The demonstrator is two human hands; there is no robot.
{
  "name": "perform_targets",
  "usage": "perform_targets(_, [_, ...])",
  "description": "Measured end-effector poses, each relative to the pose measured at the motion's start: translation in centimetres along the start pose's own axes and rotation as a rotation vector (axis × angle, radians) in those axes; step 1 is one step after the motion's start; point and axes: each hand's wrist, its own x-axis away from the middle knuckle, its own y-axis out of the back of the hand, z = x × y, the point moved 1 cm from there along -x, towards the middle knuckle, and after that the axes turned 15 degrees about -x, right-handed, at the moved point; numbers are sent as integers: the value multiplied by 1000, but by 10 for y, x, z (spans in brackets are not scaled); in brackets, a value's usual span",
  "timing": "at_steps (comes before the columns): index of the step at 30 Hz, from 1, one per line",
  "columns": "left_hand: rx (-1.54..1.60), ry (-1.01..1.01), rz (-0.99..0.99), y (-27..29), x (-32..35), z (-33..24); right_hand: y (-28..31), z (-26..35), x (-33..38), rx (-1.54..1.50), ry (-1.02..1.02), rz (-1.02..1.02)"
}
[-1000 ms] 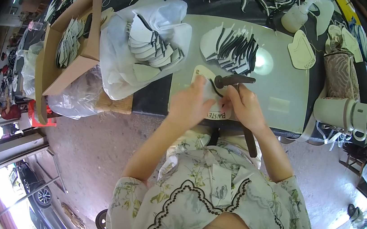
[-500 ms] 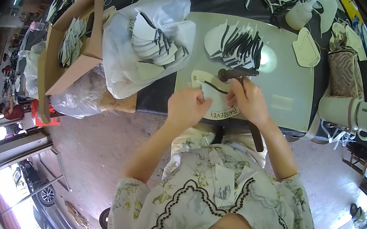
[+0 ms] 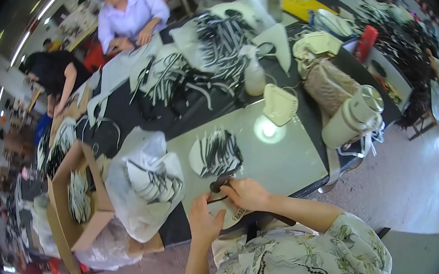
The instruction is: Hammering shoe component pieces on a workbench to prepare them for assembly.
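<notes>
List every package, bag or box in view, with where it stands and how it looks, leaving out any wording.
Cardboard box: brown, open, at the table's left end, holding cut pieces.
Plastic bag: white, crumpled, open, beside the box, left of the left hand.
Woven bag: beige, far right on the table.
Yellow flat package: far end.

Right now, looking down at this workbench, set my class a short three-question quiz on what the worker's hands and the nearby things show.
1. True or false: both hands meet at the near edge of the pale green work mat.
2. What stands right of the mat: A, a cream jug; B, a red bucket?
3. Fill in: the cardboard box lies to the person's ____.

Key: 1 true, the left hand and right hand work together there. 2 A. 3 left.
</notes>
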Motion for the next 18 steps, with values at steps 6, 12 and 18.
perform_targets(6, [124, 36, 186, -4, -24, -1, 8, -8, -3, -26, 89, 34])
perform_targets(12, [178, 52, 122, -14, -31, 7, 55, 7, 13, 187, 199, -87])
perform_targets(18, [181, 124, 170, -17, -20, 8, 36, 19, 20, 554, -17, 197])
